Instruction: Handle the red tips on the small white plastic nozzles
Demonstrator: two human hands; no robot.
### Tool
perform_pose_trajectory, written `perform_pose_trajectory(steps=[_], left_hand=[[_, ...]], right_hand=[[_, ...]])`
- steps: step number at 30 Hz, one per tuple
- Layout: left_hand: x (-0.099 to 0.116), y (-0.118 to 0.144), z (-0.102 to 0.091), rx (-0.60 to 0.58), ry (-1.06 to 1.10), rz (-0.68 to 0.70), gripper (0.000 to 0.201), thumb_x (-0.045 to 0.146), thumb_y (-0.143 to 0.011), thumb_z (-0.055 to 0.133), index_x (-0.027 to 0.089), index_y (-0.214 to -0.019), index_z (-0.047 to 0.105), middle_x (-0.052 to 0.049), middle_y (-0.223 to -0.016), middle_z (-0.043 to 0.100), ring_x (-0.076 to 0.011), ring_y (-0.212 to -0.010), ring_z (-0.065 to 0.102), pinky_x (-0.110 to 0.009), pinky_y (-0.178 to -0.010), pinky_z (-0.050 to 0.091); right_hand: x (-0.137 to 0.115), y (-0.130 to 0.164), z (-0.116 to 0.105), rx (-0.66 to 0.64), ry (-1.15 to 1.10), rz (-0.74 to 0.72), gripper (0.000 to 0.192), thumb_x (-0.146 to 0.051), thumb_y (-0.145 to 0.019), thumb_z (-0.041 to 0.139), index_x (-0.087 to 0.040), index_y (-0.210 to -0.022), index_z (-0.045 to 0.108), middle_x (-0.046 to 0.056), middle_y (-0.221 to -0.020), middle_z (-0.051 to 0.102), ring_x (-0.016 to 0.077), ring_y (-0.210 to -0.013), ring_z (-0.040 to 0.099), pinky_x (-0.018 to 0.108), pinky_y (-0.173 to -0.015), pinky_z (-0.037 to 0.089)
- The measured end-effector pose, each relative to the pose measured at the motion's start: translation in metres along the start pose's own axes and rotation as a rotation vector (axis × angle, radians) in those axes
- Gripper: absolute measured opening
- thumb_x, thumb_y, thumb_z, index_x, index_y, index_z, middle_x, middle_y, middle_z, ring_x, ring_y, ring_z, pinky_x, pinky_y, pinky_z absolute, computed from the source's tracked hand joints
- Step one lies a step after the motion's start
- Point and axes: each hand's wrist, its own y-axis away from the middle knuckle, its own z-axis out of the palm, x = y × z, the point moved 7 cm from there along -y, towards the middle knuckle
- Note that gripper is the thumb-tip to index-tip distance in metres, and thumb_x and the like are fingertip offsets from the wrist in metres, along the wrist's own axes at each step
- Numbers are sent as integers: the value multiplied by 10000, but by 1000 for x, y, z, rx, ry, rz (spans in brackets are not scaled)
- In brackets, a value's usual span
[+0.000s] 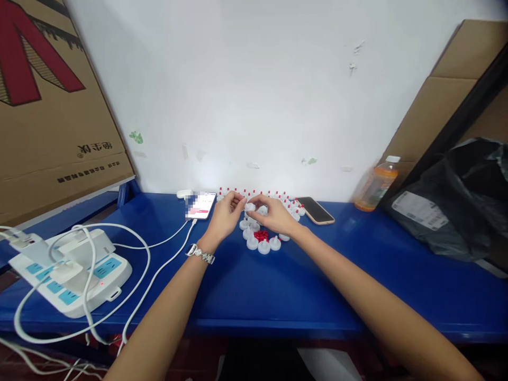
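White plastic tealight (250, 207), a small round cap-like piece, is pinched between the fingertips of both hands just above the far middle of the blue table (278, 286). Left hand (226, 214) closes on it from 9 o'clock with fingers curled, and right hand (273, 214) from 3 o'clock, thumb and forefinger meeting at the piece. Both forearms stretch forward, bare, and converge toward 12 o'clock; a metal bracelet (200, 254) circles the left wrist.

Just below the hands, toward 6 o'clock, more white tealights (262, 244) sit in a curved row around a small red shiny bow (261, 235), touching or nearly touching one another. Behind, at 12 o'clock, a row of red-tipped white candles (278, 196) runs along the foot of the white wall (254, 95).

Near 10 o'clock lies a phone with a lit screen (201, 205), plugged into a white cable (159, 270) that trails off toward 8 o'clock to a white power strip (75, 275) with blue sockets near the table's near-left edge. At 2 o'clock a second phone (315, 210), dark and in a pale case, lies flat. Farther toward 3 o'clock stands an orange drink bottle (375, 185), then a crumpled black plastic bag (460, 201). Cardboard boxes (51, 116) lean at the far left and far right.

Smooth table surface between the tealights and the near edge lies open on either side of the forearms
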Motion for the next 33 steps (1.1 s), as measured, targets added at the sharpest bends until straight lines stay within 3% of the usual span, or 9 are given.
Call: perform_pose_trajectory(steps=[3,6,11,18,20,23,28,30,33], left_hand=[[16,6,13,-69,24,42,234,415,-978,472,192,-955,541,-18,-866,629,-143,-759,588,-267,-677,450],[32,14,30,-185,-106,140,257,421,-1013,394,203,-949,514,-2,-818,578,-146,-731,538,-291,-678,411],[50,21,46,-281,-206,235,291,396,-1046,273,212,-951,478,-26,-878,548,-173,-805,544,-337,-769,421],[63,25,53,-375,-240,352,292,374,-1046,279,210,-861,435,-28,-878,521,-170,-799,509,-325,-769,412],[61,25,55,-361,-197,332,309,379,-1044,292,209,-815,409,-9,-811,499,-157,-749,489,-310,-729,396],[53,22,56,-251,-86,233,342,401,-1039,317,206,-764,379,21,-699,440,-132,-649,434,-291,-647,355],[39,17,58,-87,117,68,388,461,-1027,315,207,-742,376,34,-649,367,-123,-594,371,-281,-582,322],[39,17,57,-92,111,51,395,469,-1028,305,209,-740,375,34,-646,366,-125,-592,375,-282,-578,323],[45,19,54,-175,-42,96,355,439,-1038,292,212,-788,401,28,-672,426,-135,-617,423,-292,-607,330]], right_hand=[[4,14,-12,0,-184,77,308,-378,-825,670,-180,-1058,633,19,-833,690,162,-739,635,307,-732,484],[10,25,-21,-25,-390,150,280,-419,-812,673,-180,-950,625,30,-812,693,179,-742,655,321,-730,498],[7,39,-23,-124,-623,240,164,-346,-787,627,-192,-826,588,14,-717,690,185,-662,670,319,-691,489],[5,46,-20,-208,-798,359,219,-380,-799,606,-175,-726,585,-9,-557,544,134,-504,497,278,-527,396],[6,46,-22,-209,-796,351,273,-425,-824,605,-176,-717,576,-13,-558,519,123,-496,456,272,-507,367],[5,44,-28,-169,-681,266,320,-484,-852,603,-181,-748,584,-9,-600,537,128,-540,486,272,-540,392],[-7,43,-45,59,-283,73,318,-505,-871,603,-189,-900,625,-10,-689,568,135,-635,525,270,-621,427],[-9,45,-45,96,-222,48,314,-502,-880,591,-192,-915,623,-12,-701,560,132,-647,509,268,-632,419],[-1,46,-33,34,-374,140,376,-551,-895,533,-196,-774,558,-21,-620,509,123,-569,450,265,-564,377]])
